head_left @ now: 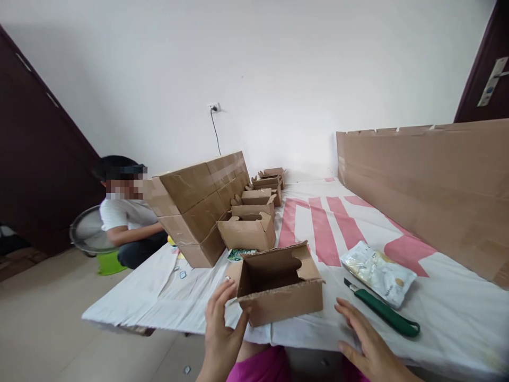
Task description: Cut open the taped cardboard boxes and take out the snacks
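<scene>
Close in front of me on the cloth-covered table is a small brown cardboard box (284, 306), its top standing open and its inside dark. My left hand (223, 323) is at the box's left end, thumb by the near left corner and fingers raised apart; it grips nothing. To the right of the box, my right hand (366, 339) hovers over the table edge with fingers spread and nothing in it. A green utility knife (387, 312) with its blade out lies just beyond that hand. Past the knife rests a white plastic packet (379, 273).
Several open boxes (248, 233) line up toward the wall, beside a taped stack of closed cartons (199, 207). A tall cardboard panel (421, 185) borders the right side. On the left, a person (129, 217) sits low near a fan (89, 231). A green packet (240, 254) lies behind my box.
</scene>
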`<state>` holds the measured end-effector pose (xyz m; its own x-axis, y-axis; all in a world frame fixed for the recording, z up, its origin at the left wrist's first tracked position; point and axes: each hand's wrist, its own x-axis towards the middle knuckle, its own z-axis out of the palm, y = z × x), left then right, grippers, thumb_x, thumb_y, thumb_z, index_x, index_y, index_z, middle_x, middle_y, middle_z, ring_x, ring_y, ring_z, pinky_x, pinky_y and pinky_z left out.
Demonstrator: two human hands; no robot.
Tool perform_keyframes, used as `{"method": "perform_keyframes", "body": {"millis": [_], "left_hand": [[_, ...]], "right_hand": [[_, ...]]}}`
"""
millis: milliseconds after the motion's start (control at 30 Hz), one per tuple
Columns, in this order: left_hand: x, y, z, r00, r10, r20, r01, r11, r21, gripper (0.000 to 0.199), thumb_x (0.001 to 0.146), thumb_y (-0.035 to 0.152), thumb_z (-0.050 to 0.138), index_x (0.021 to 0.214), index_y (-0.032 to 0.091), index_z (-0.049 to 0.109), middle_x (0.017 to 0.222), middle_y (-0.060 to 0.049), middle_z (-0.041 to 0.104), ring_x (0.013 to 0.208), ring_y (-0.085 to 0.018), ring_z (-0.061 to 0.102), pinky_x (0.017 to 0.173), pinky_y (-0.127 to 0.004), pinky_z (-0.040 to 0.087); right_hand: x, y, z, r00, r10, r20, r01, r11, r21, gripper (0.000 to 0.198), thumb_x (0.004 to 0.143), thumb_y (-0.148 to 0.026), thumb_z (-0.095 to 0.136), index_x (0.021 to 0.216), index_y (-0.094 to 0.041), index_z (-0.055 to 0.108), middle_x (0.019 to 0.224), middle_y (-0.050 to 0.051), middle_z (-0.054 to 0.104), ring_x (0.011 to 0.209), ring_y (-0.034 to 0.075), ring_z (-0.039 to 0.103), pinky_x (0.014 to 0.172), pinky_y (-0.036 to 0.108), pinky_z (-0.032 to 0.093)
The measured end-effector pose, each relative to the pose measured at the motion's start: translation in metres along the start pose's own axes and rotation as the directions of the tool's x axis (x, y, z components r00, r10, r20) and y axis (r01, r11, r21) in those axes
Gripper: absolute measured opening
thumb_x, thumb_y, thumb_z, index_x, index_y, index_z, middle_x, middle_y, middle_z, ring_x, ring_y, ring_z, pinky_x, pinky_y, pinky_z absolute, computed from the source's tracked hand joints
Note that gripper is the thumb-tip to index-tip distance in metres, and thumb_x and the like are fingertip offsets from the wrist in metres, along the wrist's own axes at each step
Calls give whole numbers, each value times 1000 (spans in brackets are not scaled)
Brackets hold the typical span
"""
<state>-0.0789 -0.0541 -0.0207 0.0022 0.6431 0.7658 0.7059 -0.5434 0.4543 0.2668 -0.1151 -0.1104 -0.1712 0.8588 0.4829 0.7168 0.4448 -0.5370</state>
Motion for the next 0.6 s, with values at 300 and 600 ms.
{"method": "perform_keyframes", "body": {"millis": [300,600], "left_hand": [[-44,-52,61,830,-519,206,552,712,-433,90,47,53,84,121,22,44,112,-10,63,111,-35,60,93,-46,50],[-16,-63,50,774,-418,476,627,615,-479,75,57,45,84,120,22,51,120,-11,63,119,-34,55,100,-46,46]], "right_hand": [[-6,8,22,977,-211,41,215,946,-242,43,78,-21,61,121,-24,60,125,5,65,110,24,63,92,35,53],[-5,19,30,948,-317,22,303,880,-366,38,76,-26,64,114,-26,63,122,2,67,105,23,65,85,30,53]]}}
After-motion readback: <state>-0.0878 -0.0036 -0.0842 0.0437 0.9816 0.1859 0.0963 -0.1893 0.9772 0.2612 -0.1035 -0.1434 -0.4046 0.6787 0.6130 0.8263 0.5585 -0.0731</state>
